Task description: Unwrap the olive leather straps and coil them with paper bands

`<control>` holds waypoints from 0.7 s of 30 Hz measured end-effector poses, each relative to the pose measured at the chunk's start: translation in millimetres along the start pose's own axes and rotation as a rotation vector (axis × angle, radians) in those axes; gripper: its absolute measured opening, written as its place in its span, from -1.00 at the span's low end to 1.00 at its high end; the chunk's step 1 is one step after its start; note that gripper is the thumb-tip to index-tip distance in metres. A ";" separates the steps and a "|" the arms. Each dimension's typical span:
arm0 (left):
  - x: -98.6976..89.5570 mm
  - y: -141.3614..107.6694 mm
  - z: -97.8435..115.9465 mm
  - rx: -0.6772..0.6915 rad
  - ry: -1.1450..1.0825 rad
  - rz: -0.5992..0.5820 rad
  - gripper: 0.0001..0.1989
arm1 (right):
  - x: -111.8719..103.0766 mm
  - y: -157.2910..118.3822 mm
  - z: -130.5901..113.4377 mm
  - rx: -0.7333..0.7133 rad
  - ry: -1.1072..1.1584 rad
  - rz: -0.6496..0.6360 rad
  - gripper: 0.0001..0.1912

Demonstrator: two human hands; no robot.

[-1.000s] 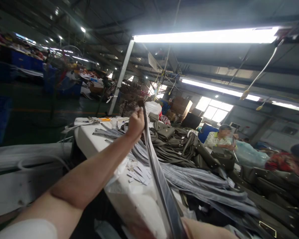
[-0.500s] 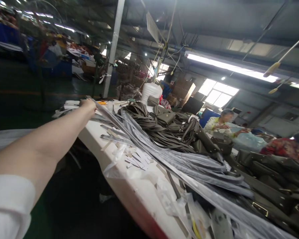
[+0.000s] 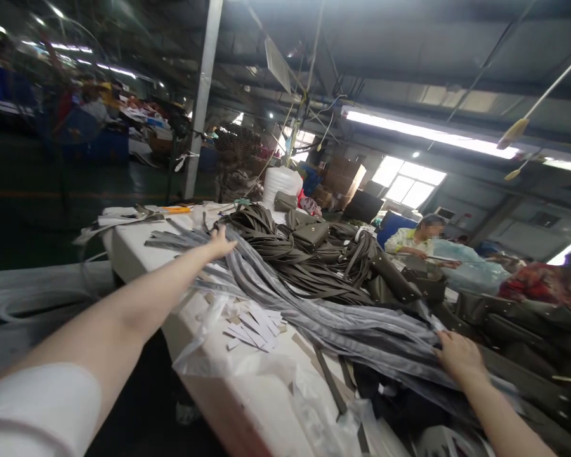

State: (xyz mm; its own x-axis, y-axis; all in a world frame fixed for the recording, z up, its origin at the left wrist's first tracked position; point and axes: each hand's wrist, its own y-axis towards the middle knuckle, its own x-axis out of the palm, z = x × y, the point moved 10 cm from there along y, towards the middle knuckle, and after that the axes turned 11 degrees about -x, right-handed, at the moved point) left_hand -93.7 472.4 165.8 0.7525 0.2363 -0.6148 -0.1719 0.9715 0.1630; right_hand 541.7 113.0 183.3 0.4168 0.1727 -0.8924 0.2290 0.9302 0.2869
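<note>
A long bundle of grey strips (image 3: pixel 295 298), glossy as if wrapped in plastic, runs slantwise along the white table (image 3: pixel 195 317). My left hand (image 3: pixel 223 244) rests on the far left part of the bundle, its visible fingers apart. At the near right end, my right hand (image 3: pixel 461 358) is closed around the edge of the same strips; its fingertips are partly hidden. Behind the bundle lies a heap of dark olive straps (image 3: pixel 285 247). White paper slips (image 3: pixel 257 327) and a clear plastic bag (image 3: pixel 204 346) are in front of it.
Dark olive bags (image 3: pixel 514 336) with metal fittings are piled on the right. An orange-handled tool (image 3: pixel 176 209) lies at the far left corner, and a white foam roll (image 3: pixel 282 184) stands behind. A co-worker (image 3: pixel 416 244) is across the table. A pole (image 3: pixel 202 95) rises beyond.
My left hand has moved right from the far table corner onto the strips. My right hand has come into view at their near end. The strips' left ends have shifted and bunched.
</note>
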 end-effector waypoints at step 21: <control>215.8 -345.5 9.2 0.742 0.293 -0.604 -0.28 | 51.9 -189.9 -270.8 -0.093 0.638 -0.097 -0.48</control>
State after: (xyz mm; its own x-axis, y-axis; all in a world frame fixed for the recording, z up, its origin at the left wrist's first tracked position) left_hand 133.9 187.6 -16.0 0.3795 -0.2013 -0.9030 0.7030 0.6973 0.1400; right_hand 281.6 33.0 -11.8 -0.2124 0.2178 -0.9526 0.1502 0.9705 0.1884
